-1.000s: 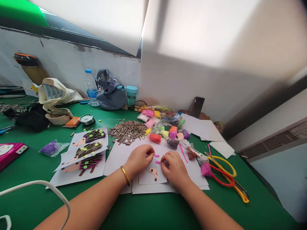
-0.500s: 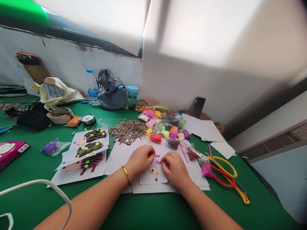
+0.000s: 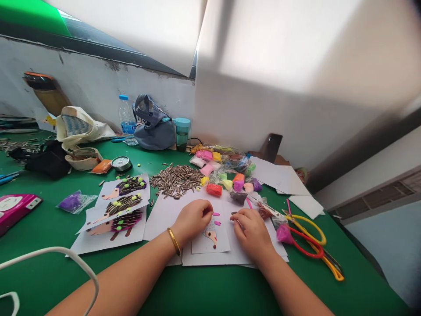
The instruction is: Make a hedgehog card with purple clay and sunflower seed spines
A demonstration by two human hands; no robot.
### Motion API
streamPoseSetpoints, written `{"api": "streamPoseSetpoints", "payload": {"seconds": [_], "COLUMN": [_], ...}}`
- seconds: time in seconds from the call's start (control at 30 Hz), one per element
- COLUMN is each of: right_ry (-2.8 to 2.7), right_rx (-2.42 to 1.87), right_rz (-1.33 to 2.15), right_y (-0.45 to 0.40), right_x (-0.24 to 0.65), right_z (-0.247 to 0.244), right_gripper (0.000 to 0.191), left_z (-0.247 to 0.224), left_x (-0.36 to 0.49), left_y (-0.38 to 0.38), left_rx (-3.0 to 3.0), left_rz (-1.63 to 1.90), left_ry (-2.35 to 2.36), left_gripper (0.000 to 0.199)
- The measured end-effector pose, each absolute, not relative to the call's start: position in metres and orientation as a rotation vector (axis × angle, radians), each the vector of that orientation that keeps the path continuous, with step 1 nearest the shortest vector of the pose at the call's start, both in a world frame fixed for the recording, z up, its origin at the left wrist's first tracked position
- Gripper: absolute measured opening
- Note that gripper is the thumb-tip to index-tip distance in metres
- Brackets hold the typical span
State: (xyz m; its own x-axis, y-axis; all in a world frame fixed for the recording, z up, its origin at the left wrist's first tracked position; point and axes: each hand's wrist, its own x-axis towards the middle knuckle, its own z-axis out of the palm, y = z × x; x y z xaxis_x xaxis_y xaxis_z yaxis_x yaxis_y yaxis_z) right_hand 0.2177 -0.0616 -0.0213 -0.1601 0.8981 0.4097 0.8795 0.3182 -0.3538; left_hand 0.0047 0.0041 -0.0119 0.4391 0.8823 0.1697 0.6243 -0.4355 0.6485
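Observation:
My left hand (image 3: 194, 219), a gold bangle at its wrist, rests on the white card with fingers curled together; whatever they hold is hidden. Under and beside its fingertips is a hedgehog drawing (image 3: 211, 237) with a peach clay face, a dark nose and a spotted body. Two pink clay feet (image 3: 217, 223) stick out on the right of the body. Right of the card, my right hand (image 3: 250, 228) is over the paper, thumb and fingers closed near their tips. A small dark seed (image 3: 233, 213) lies by those fingertips; what is between them is too small to make out.
Sunflower seeds (image 3: 176, 179) are heaped behind the paper, beside bagged coloured clay (image 3: 214, 189). Finished hedgehog cards (image 3: 123, 221) lie at left. Scissors (image 3: 307, 250) with yellow and red handles are at right. A white cable (image 3: 66, 250) crosses the near left.
My right hand has moved right, away from the pink feet and off the card, onto the paper beside it. My left hand has stayed in place.

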Motion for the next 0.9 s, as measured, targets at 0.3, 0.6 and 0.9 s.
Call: {"api": "streamPoseSetpoints", "payload": {"seconds": [0.3, 0.6, 0.9], "right_ry": [-2.255, -2.343, -2.184], "right_rx": [-1.586, -1.545, -1.546], "right_rz": [-0.255, -0.265, 0.003], "right_y": [-0.084, -0.083, -0.079], "right_x": [0.229, 0.224, 0.231], "right_z": [-0.021, -0.014, -0.019], "right_gripper": [0.031, 0.033, 0.033], "left_z": [-0.011, -0.008, -0.009], "left_x": [0.005, 0.005, 0.004], "left_y": [0.003, 0.002, 0.002], "left_rx": [2.204, 2.214, 2.209], "left_rz": [0.672, 0.67, 0.664], "left_ry": [1.279, 1.266, 1.268], "left_gripper": [0.01, 0.011, 0.011]}}
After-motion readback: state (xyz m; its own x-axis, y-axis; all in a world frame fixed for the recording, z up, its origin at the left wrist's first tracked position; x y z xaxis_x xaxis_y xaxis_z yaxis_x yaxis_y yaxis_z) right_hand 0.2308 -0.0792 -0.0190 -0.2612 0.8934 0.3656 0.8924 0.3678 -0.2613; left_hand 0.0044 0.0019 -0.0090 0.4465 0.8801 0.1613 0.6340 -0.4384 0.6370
